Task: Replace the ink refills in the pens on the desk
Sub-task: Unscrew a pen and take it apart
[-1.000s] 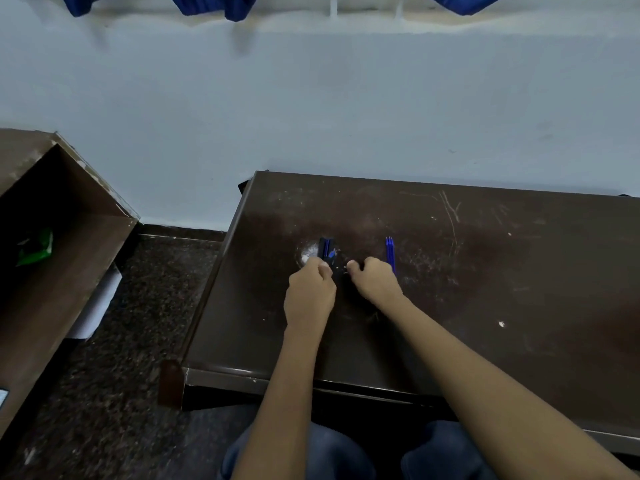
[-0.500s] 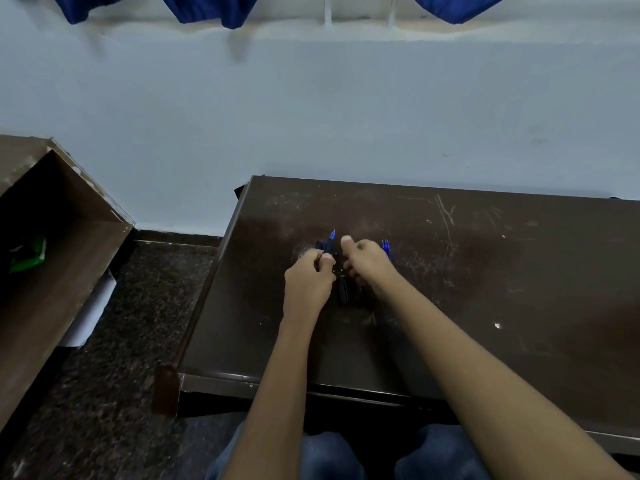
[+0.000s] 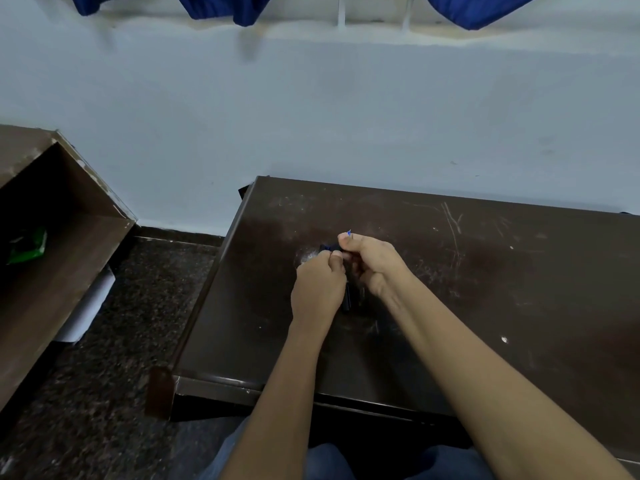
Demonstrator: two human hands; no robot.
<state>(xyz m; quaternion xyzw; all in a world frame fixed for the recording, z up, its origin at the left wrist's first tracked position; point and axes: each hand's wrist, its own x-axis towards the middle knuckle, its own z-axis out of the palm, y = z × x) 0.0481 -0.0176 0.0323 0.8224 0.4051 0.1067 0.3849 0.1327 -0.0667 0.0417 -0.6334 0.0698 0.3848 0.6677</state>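
My two hands meet over the middle of the dark brown desk (image 3: 502,299). My right hand (image 3: 375,263) is closed, and the thin tip of a blue refill (image 3: 348,232) pokes up past its thumb. My left hand (image 3: 318,287) is curled right beside it, with its fingers against a dark pen barrel (image 3: 347,301) that runs down between the hands. Just beyond the left knuckles, the ends of dark blue pens (image 3: 327,247) show on the desk. Where the refill joins the barrel is hidden by my fingers.
A pale wall rises behind the desk, with blue cloth (image 3: 221,8) hanging along the top. To the left stands a brown open cabinet (image 3: 69,244) with a green packet (image 3: 27,245) inside. Dark speckled floor lies between. My knees sit under the desk's near edge.
My right hand moved left and up, closing on the pen parts, and now covers the spot where loose blue refills lay. A blue refill tip has risen above my thumb.
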